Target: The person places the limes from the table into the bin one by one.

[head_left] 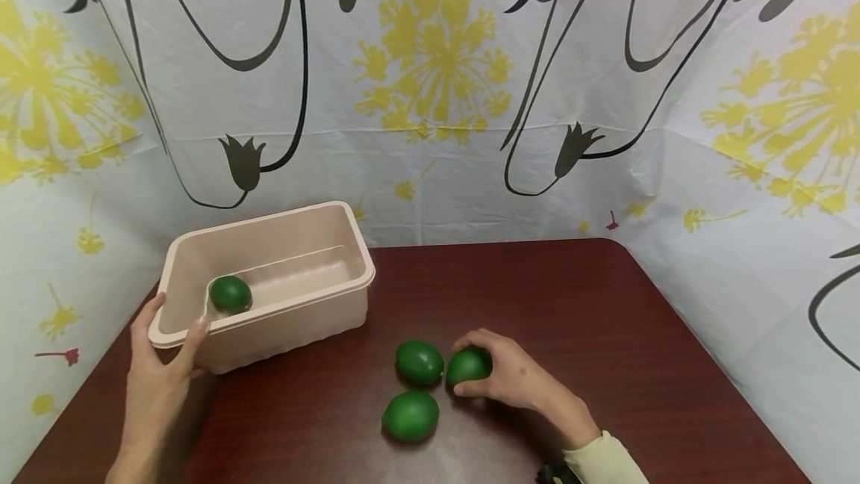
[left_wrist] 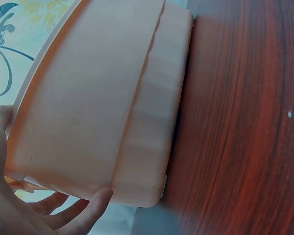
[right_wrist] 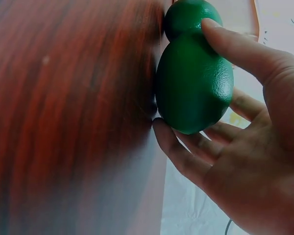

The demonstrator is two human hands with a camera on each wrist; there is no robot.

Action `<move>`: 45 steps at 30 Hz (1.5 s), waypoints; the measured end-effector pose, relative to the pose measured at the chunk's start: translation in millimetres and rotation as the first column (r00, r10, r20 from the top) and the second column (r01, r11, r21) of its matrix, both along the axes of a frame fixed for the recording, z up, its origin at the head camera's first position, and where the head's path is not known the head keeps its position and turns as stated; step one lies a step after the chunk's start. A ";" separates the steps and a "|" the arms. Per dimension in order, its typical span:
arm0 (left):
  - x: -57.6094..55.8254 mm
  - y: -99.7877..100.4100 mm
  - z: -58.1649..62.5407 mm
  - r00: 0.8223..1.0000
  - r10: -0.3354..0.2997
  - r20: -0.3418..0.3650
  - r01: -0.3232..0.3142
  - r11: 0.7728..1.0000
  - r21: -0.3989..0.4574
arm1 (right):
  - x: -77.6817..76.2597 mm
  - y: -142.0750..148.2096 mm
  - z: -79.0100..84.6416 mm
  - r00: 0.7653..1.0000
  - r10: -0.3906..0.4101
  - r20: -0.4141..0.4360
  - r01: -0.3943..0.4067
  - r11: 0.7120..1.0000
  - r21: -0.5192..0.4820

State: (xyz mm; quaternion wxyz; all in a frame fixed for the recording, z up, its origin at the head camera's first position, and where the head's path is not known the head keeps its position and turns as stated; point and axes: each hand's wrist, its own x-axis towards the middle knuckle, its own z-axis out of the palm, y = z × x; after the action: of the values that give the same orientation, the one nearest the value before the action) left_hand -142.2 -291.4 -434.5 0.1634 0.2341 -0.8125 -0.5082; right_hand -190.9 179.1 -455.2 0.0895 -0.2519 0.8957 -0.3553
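Note:
In the head view my left hand [head_left: 154, 387] holds the near left corner of a beige plastic bin [head_left: 295, 327], its thumb over the rim. One green lime [head_left: 231, 294] lies inside, at the bin's left end. My right hand [head_left: 517, 376] has its thumb and fingers curled round a second lime [head_left: 466, 367], which rests on the table. Just left of that lime are two more, an upper lime [head_left: 419, 362] and a lower lime [head_left: 410, 417]. The right wrist view shows the gripped lime [right_wrist: 193, 83] from the side, with another lime [right_wrist: 188, 19] behind it.
Under everything is a dark red-brown wooden table [head_left: 571, 297]. A white curtain [head_left: 463, 193] with yellow and grey flower prints hangs behind it and along both sides. Something small and black [head_left: 558, 473] shows at the right wrist, beside a pale sleeve [head_left: 608, 461].

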 end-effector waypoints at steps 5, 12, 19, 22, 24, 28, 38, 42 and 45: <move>-0.8 0.2 -1.1 1.000 0.001 -0.004 -0.001 1.000 0.001 | -0.1 0.9 -0.3 1.000 -0.009 0.007 0.009 1.000 -0.005; 0.0 1.4 -1.1 1.000 0.007 -0.003 -0.007 1.000 -0.012 | -0.6 -0.1 -0.7 0.999 -0.044 -0.012 0.044 0.998 -0.035; 0.0 1.7 -2.1 1.000 0.007 -0.008 -0.007 1.000 -0.015 | -3.1 -2.8 1.7 0.993 -0.105 -0.047 0.102 0.992 -0.068; -0.6 0.7 -2.2 1.000 0.005 -0.012 -0.005 1.000 -0.015 | -3.9 -4.3 3.2 0.991 -0.116 -0.071 0.108 0.989 -0.096; -0.8 0.3 -2.1 1.000 0.005 -0.015 -0.005 1.000 -0.013 | -4.2 -5.5 4.0 0.988 -0.123 -0.090 0.112 0.987 -0.115; 0.1 -0.2 -2.9 1.000 0.004 -0.015 -0.004 1.000 -0.013 | -4.0 -7.8 4.7 0.984 -0.140 -0.107 0.124 0.982 -0.145; 0.4 0.1 -2.2 1.000 0.002 -0.012 -0.002 1.000 -0.020 | -3.1 -12.3 5.9 0.972 -0.191 -0.137 0.167 0.971 -0.170; 0.6 -0.4 -2.1 1.000 0.000 -0.015 0.000 1.000 -0.023 | -3.3 -13.8 6.5 0.963 -0.204 -0.173 0.172 0.968 -0.183; 0.8 -0.2 -1.6 1.000 0.001 -0.015 -0.001 1.000 -0.017 | -3.7 -15.6 7.2 0.960 -0.206 -0.192 0.168 0.966 -0.197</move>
State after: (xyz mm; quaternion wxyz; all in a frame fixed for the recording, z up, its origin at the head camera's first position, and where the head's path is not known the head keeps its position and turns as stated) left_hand -141.4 -291.6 -436.1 0.1720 0.2293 -0.8154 -0.5029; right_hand -194.6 163.5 -448.0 -0.0629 -0.2091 0.8845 -0.4123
